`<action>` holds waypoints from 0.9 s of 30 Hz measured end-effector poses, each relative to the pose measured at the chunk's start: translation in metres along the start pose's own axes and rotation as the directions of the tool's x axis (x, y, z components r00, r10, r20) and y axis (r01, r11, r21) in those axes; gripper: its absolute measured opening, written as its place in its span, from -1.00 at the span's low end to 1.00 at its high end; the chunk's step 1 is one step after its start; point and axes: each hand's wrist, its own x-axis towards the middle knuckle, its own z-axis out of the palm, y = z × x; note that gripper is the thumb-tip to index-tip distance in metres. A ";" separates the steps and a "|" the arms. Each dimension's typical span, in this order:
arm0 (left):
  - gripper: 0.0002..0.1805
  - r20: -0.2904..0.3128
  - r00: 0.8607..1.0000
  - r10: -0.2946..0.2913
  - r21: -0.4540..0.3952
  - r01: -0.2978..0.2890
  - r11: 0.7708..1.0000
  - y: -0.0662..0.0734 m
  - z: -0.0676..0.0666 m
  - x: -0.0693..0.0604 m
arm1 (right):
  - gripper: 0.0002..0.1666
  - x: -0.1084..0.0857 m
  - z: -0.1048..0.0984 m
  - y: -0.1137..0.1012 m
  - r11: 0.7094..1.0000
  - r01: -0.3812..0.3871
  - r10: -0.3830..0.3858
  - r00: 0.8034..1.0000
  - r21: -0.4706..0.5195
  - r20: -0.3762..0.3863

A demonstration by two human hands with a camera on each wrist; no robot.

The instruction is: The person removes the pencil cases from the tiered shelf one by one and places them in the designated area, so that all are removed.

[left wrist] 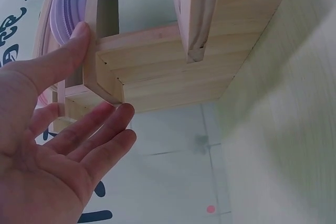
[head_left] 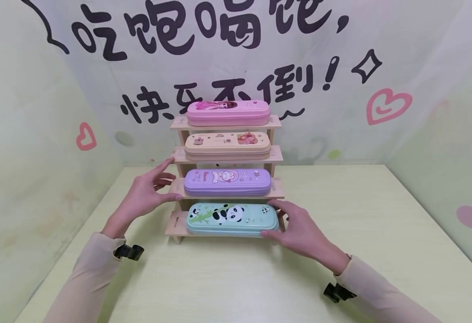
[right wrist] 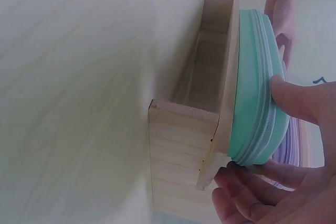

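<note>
A mint panda case [head_left: 232, 219] lies on the lowest tier of a wooden rack [head_left: 175, 226]. My right hand [head_left: 304, 233] grips its right end; in the right wrist view the thumb of the hand [right wrist: 304, 124] presses the zipped front of the mint case [right wrist: 257, 93], with the fingers behind its end. At the rack's left side is my left hand [head_left: 145, 193], its thumb by the tier of the purple case [head_left: 228, 181]. The left wrist view has that hand [left wrist: 63, 135] holding the end of a rack board [left wrist: 90, 72] between thumb and fingers.
Higher on the rack lie a cream case [head_left: 228, 146] and, on the top tier, a pink case [head_left: 228, 113]. The rack stands on a pale wooden table [head_left: 220, 282]. Behind it hangs a printed backdrop [head_left: 333, 121] with black lettering and hearts.
</note>
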 end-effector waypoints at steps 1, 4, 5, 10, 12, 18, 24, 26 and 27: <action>0.23 0.000 1.000 0.001 0.000 -0.001 1.000 0.000 0.000 0.000 | -0.10 0.000 0.000 0.000 1.000 -0.003 0.003 1.000 0.007 0.004; 0.22 -0.004 1.000 0.009 -0.002 -0.009 1.000 -0.001 0.000 0.001 | -0.06 0.003 0.000 -0.002 1.000 -0.010 0.009 1.000 0.020 0.012; 0.22 -0.006 1.000 0.012 -0.005 -0.012 1.000 -0.001 0.000 0.001 | -0.06 0.004 0.000 -0.002 1.000 -0.010 0.010 1.000 0.019 0.013; 0.22 -0.001 1.000 0.015 -0.011 -0.015 1.000 -0.001 0.000 0.001 | -0.10 0.004 0.000 -0.002 1.000 -0.012 0.011 1.000 0.016 0.009; 0.21 0.002 1.000 0.013 -0.008 -0.013 1.000 -0.001 0.000 0.000 | -0.11 0.003 -0.001 -0.001 1.000 -0.019 0.018 1.000 0.022 0.012; 0.22 0.007 1.000 0.003 0.007 -0.003 1.000 -0.002 0.002 -0.002 | -0.02 0.000 0.000 0.000 0.999 -0.022 0.020 0.999 0.035 0.034; 0.22 -0.004 1.000 0.016 -0.005 -0.016 1.000 -0.003 0.002 0.000 | -0.02 0.001 0.001 0.000 0.999 -0.022 0.020 0.998 0.032 0.057; 0.22 -0.007 1.000 0.015 -0.004 -0.015 1.000 -0.003 0.002 -0.001 | -0.05 0.000 0.002 0.000 0.998 -0.022 0.019 0.998 0.058 0.054; 0.22 -0.007 1.000 0.012 -0.004 -0.012 1.000 -0.003 0.001 -0.001 | -0.07 0.000 0.003 0.000 0.997 -0.022 0.018 0.998 0.071 0.053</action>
